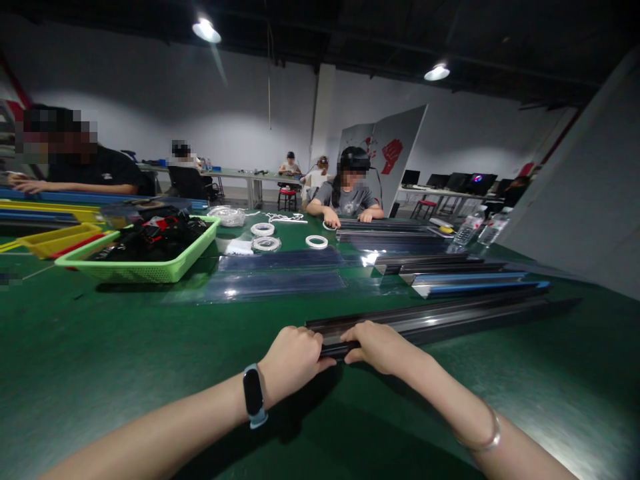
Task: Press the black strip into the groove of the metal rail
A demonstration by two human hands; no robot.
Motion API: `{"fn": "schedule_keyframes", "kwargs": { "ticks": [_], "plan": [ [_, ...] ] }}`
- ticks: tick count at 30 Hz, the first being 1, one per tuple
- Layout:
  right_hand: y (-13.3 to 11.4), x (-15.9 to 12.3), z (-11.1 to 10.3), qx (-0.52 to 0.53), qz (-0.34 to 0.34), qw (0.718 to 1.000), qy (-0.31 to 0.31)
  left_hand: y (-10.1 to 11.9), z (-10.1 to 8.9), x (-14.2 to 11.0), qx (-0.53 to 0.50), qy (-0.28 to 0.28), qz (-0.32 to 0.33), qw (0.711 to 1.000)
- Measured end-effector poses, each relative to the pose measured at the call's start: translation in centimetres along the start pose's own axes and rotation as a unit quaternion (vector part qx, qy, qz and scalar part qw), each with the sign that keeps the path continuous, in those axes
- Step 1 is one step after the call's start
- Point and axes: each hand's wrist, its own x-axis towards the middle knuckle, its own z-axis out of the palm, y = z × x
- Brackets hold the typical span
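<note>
A long dark channel strip (440, 323), shiny along its inside, lies on the green table and runs away to the right. My left hand (296, 355) is closed on its near left end, with the thumb under the front edge. Just to the right, my right hand (376, 347) grips the same front edge between bent fingers and thumb. A short dark stretch of the edge shows between the two hands. What the fingertips press on inside the channel is hidden.
Beyond the strip lie more channel pieces (465, 272), one blue-edged, and clear plastic sheets (280, 283). A green basket (193, 257) of dark parts stands left, near white tape rolls (317, 241). Water bottles (470, 227) stand at right. A co-worker (350, 193) sits opposite.
</note>
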Motion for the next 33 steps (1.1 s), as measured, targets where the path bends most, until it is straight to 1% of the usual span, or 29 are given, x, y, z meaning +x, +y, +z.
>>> {"fn": "schedule_keyframes", "kwargs": {
  "ticks": [5,11,17,21,25,27,29,33],
  "plan": [
    [1.2,0.0,-0.4,-0.008,0.023,1.000,-0.008,-0.3,0.2,0.0,-0.040,-0.009,0.010,0.999],
    [2.1,0.0,-0.9,-0.020,0.062,0.998,-0.018,-1.1,0.3,0.0,-0.098,-0.037,0.074,0.992],
    [1.9,-0.1,-1.3,-0.037,0.074,0.996,-0.016,-1.9,0.2,0.3,-0.125,-0.045,0.121,0.984],
    [1.2,-0.3,-1.0,-0.043,0.046,0.998,-0.006,-2.1,0.0,0.3,-0.129,-0.047,0.136,0.981],
    [0.6,0.0,0.1,-0.001,-0.047,0.999,0.016,-2.1,0.3,0.2,-0.129,-0.034,0.142,0.981],
    [0.5,0.3,0.6,0.014,-0.075,0.997,0.028,-2.2,0.7,0.2,-0.130,-0.027,0.147,0.980],
    [0.5,0.6,0.9,0.015,-0.074,0.996,0.036,-2.3,1.4,0.2,-0.131,-0.020,0.150,0.980],
    [0.5,1.1,1.0,0.018,-0.039,0.998,0.037,-2.5,2.5,0.3,-0.139,-0.001,0.138,0.981]
  ]
}}
